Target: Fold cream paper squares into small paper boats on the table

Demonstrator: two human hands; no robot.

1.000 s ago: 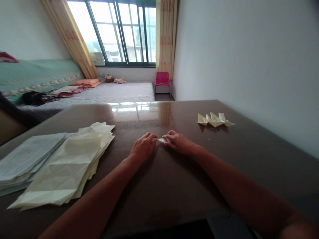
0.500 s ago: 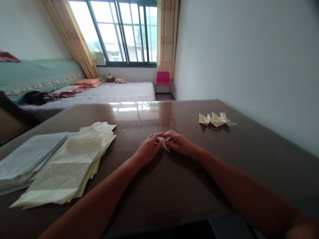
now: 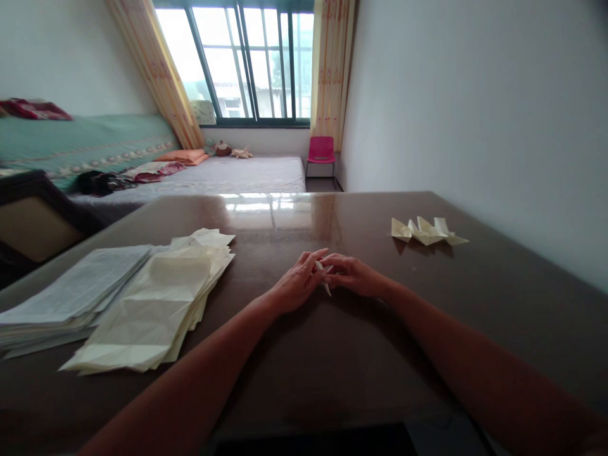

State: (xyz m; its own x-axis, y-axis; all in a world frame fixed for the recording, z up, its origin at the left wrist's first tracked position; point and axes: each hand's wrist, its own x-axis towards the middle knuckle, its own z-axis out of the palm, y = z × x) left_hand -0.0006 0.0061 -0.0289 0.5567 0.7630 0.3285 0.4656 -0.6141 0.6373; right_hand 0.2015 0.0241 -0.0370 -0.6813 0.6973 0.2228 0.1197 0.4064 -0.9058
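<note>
My left hand (image 3: 298, 285) and my right hand (image 3: 356, 275) meet at the middle of a dark brown table (image 3: 332, 354). Both pinch a small folded piece of cream paper (image 3: 325, 281), which stands on edge between the fingertips and is mostly hidden by them. A stack of cream paper sheets (image 3: 161, 297) lies to the left of my left forearm. Several folded cream paper pieces (image 3: 427, 232) sit in a small cluster at the far right of the table.
A pile of grey-white sheets (image 3: 76, 294) lies beside the cream stack at the left edge. Beyond the table are a bed (image 3: 228, 174), a pink chair (image 3: 321, 151), a window with curtains and a white wall on the right.
The small paper piece went from lying flat under my fingers to standing on edge between both hands. The camera view has shifted slightly to the left.
</note>
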